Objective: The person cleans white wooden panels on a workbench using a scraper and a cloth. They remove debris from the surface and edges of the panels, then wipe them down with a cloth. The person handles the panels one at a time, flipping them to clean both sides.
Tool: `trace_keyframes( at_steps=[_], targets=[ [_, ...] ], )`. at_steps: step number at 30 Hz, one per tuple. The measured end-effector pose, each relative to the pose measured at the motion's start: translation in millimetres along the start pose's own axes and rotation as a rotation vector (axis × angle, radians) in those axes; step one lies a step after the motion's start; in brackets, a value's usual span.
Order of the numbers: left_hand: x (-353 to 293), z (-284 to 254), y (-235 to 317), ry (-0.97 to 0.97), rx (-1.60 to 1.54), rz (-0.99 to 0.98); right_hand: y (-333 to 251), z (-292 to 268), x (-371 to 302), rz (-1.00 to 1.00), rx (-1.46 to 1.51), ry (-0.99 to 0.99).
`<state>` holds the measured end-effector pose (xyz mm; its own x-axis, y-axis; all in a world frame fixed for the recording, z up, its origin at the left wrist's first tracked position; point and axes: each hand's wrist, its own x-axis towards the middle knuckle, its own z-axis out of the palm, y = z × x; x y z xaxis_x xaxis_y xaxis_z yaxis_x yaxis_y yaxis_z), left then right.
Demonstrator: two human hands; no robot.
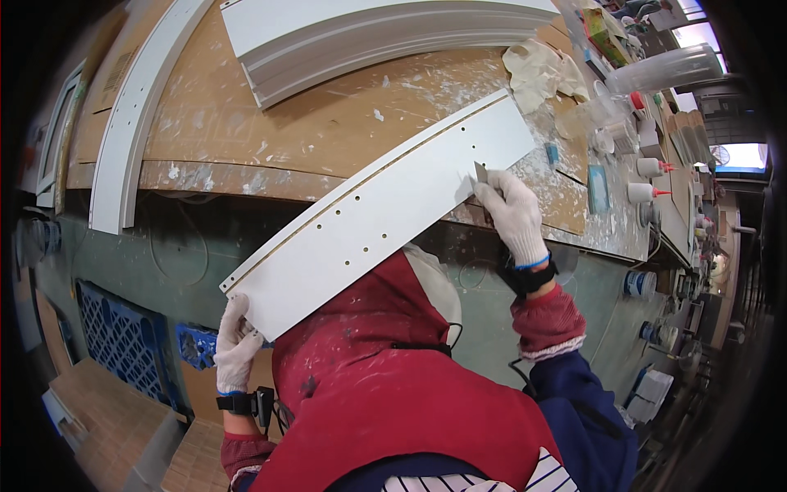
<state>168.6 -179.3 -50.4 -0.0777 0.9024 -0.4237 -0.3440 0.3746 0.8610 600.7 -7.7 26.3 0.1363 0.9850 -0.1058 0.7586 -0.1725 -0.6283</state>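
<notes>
A long white panel (328,254) with several small dark holes and a groove along its far edge lies slantwise in front of me. Its far right end rests on the workbench, while the near left end sticks out past the bench edge above my red apron. My left hand (236,344), in a white knit glove, grips the panel's near left corner. Over the panel's right part, my gloved right hand (516,215) pinches a small flat grey scraper blade (481,171), held by the panel's near edge. The fingers partly hide the blade.
Stacked white panels (385,41) lie at the back of the paint-spattered bench (303,131); another long panel (135,123) overhangs at left. A crumpled cloth (541,74), blue pad (598,189) and white bottles (641,193) with red nozzles are at right. A blue pallet (123,336) stands below left.
</notes>
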Motion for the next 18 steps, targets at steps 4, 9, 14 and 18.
trace_keyframes(
  at_steps=[4, 9, 14, 18],
  targets=[
    [1.6, -3.1, -3.5, 0.019, 0.046, -0.128, -4.1, -8.5, 27.2, -0.218, -0.252, -0.163],
    [3.1, -4.1, -8.0, 0.111, 0.134, -0.134, 23.1, -22.9, 85.1, -0.344, -0.32, -0.163],
    [3.3, 0.8, 12.2, -0.03, 0.231, -0.168, 95.3, -89.9, 150.8, -0.123, -0.75, 0.356],
    [-5.6, -6.9, 2.7, -0.072, 0.476, -0.143, 51.5, -80.1, 113.5, 0.111, -0.263, 0.192]
  ],
)
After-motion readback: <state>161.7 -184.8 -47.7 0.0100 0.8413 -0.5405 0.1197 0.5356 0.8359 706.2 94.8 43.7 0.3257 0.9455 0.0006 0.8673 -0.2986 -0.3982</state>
